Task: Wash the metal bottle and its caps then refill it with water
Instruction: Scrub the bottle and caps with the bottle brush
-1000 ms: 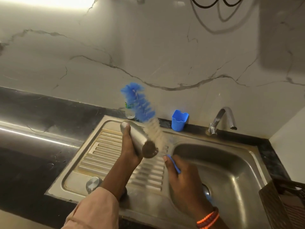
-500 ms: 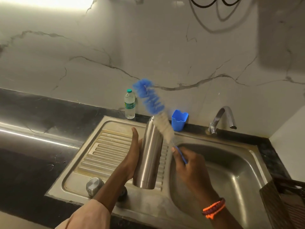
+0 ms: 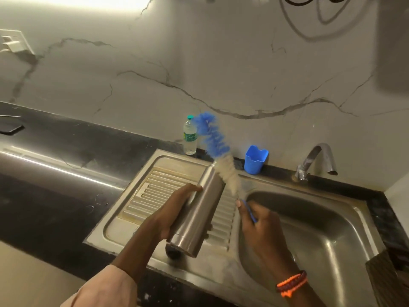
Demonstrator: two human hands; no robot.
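Note:
My left hand [image 3: 171,214] grips the metal bottle [image 3: 199,212] round its body, above the ribbed drainboard. The bottle leans with its mouth pointing up and away toward the wall. My right hand [image 3: 257,222] holds the blue handle of a bottle brush [image 3: 218,149]. Its white and blue bristles rise beside the bottle's mouth, outside it. A dark cap [image 3: 173,252] shows just under the bottle's base on the drainboard. Another cap, seen earlier, is hidden behind my left arm.
The steel sink [image 3: 327,235] has its basin on the right, with a tap [image 3: 318,159] behind it. A blue cup [image 3: 255,159] and a small plastic water bottle [image 3: 190,138] stand by the wall. A dark basket [image 3: 389,282] sits at the right edge. Black countertop [image 3: 55,185] spreads left.
The bottle went from lying with its base toward me to upright, and now leans back. The brush moved right along with it and stays outside the mouth.

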